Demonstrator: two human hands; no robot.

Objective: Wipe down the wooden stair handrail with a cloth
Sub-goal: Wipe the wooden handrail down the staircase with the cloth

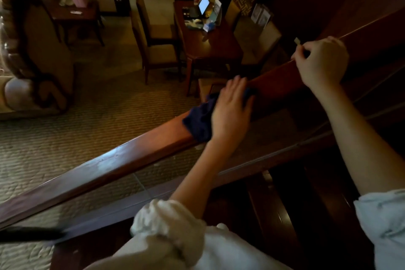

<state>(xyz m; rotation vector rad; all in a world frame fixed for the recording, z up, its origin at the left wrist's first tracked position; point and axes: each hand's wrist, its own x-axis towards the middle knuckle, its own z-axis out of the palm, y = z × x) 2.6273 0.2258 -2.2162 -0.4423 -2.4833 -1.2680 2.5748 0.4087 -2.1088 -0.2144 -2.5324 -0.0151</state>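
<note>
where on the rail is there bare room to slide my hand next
Bare rail runs from the cloth down to the lower left corner. A short bare patch lies between the left hand and the right hand. The middle is crowded: left hand presses the cloth, right hand grips the rail.

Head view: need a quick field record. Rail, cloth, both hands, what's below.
rail: reddish-brown wooden handrail, sloping up to the right, with a sheen on its lower stretch
cloth: dark blue cloth, crumpled, draped over the top of the rail
left hand: fingers straight, pressing the cloth flat on the rail
right hand: fingers curled over the rail, higher up than the cloth and not touching it
below: dark wooden table with an open laptop, screen lit
</note>
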